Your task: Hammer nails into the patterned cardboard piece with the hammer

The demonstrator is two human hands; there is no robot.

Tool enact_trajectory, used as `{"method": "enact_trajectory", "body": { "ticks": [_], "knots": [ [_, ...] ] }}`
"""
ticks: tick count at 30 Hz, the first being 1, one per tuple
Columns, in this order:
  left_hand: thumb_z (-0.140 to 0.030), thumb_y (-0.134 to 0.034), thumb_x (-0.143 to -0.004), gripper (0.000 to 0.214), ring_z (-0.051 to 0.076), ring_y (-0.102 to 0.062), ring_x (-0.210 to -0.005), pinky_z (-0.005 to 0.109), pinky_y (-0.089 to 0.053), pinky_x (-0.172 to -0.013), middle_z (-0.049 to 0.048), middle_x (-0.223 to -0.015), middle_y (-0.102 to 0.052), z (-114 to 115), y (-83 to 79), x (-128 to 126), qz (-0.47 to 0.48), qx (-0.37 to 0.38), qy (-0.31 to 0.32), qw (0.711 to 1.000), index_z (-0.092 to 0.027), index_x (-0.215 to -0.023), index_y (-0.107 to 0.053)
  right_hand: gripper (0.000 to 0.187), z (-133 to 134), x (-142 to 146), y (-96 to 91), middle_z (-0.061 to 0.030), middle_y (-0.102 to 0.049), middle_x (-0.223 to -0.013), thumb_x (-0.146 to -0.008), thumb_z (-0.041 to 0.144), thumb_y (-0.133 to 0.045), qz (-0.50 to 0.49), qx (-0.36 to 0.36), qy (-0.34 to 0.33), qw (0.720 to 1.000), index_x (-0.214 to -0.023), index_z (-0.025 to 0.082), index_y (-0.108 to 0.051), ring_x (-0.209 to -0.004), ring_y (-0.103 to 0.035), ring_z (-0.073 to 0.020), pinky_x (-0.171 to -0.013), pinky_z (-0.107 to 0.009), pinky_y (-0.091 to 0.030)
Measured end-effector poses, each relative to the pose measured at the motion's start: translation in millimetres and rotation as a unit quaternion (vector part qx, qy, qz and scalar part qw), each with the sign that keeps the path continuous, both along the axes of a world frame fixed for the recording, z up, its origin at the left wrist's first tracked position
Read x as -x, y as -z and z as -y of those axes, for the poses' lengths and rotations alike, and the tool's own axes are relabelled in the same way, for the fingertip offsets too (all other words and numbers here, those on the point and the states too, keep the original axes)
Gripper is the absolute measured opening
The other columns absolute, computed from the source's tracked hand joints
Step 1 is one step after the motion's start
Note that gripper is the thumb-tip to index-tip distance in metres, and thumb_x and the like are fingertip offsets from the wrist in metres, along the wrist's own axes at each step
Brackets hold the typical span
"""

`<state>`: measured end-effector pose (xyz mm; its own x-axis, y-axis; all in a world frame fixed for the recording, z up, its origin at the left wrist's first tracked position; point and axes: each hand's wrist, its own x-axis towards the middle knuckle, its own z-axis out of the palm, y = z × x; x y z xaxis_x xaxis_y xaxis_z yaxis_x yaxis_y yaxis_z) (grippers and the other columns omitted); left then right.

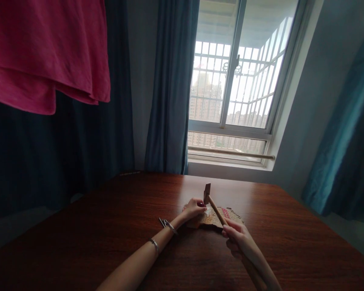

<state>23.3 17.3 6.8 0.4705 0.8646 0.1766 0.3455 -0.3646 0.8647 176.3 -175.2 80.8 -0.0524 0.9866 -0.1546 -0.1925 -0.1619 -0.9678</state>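
My right hand is wrapped round the wooden handle of a hammer. The hammer's head is raised just beside the fingertips of my left hand. Those fingers are closed in a pinch around a small dark red object, too small to name. Beneath both hands lies a tan board dotted with many small marks or holes. It has a pink patterned patch toward its right and a row of dark marks along its far right edge. My left hand covers the board's left part.
Several thin dark rods lie beside my left wrist. The brown wooden table reaches back to the window wall. A pink cloth hangs at upper left, before dark blue curtains. A barred window lights the far side.
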Motion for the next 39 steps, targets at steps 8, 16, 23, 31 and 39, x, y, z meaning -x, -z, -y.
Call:
{"method": "enact_trajectory", "body": {
  "ticks": [8, 16, 23, 31, 39],
  "knots": [
    [-0.035, -0.064, -0.064, 0.024, 0.015, -0.058, -0.068, 0.020, -0.038, -0.057, 0.0028, -0.070, -0.066, -5.1, 7.7, -1.0, 0.016, -0.057, 0.014, 0.998, -0.012, -0.071, -0.065, 0.054, 0.2, -1.6, 0.8, 0.0055, -0.049, -0.062, -0.064, 0.044, -0.066, -0.007, -0.009, 0.011, 1.000, -0.110, 0.020, -0.052, -0.030, -0.033, -0.0006, -0.026, -0.014, -0.019],
    [-0.036, -0.062, -0.065, 0.026, 0.016, -0.059, -0.072, 0.021, -0.040, -0.060, 0.0039, -0.074, -0.067, -3.0, 4.6, -1.4, 0.004, -0.040, 0.015, 0.999, -0.012, -0.075, -0.066, 0.046, -0.2, -2.6, 0.6, 0.0066, -0.046, -0.064, -0.068, 0.042, -0.065, -0.035, -0.014, -0.009, 0.999, -0.108, 0.022, -0.051, -0.032, -0.029, 0.0009, -0.026, -0.013, -0.018],
    [-0.036, -0.062, -0.066, 0.026, 0.017, -0.059, -0.073, 0.021, -0.040, -0.062, 0.0040, -0.077, -0.068, -3.5, 5.9, -0.8, 0.002, -0.044, 0.012, 0.999, -0.013, -0.077, -0.067, 0.041, -1.8, -1.7, 5.8, 0.0070, -0.047, -0.063, -0.066, 0.045, -0.065, -0.010, -0.011, -0.005, 1.000, -0.096, 0.020, -0.053, -0.030, -0.030, 0.0005, -0.025, -0.014, -0.020],
    [-0.035, -0.063, -0.065, 0.024, 0.015, -0.059, -0.070, 0.020, -0.039, -0.060, 0.0031, -0.073, -0.067, -1.9, 4.7, -1.4, 0.007, -0.058, 0.009, 0.998, -0.012, -0.073, -0.066, 0.046, 0.3, 0.1, 3.9, 0.0064, -0.047, -0.064, -0.069, 0.041, -0.064, -0.036, -0.030, -0.003, 0.999, -0.108, 0.021, -0.051, -0.031, -0.030, 0.0007, -0.026, -0.013, -0.017],
    [-0.035, -0.062, -0.065, 0.024, 0.014, -0.057, -0.067, 0.020, -0.038, -0.058, 0.0018, -0.069, -0.066, 2.9, -1.8, 0.6, -0.005, -0.059, 0.010, 0.998, -0.012, -0.073, -0.067, 0.048, -0.9, -1.1, 4.5, 0.0058, -0.048, -0.064, -0.068, 0.042, -0.064, -0.007, -0.013, -0.002, 1.000, -0.108, 0.020, -0.053, -0.030, -0.031, 0.0005, -0.026, -0.013, -0.018]
  ]
}}
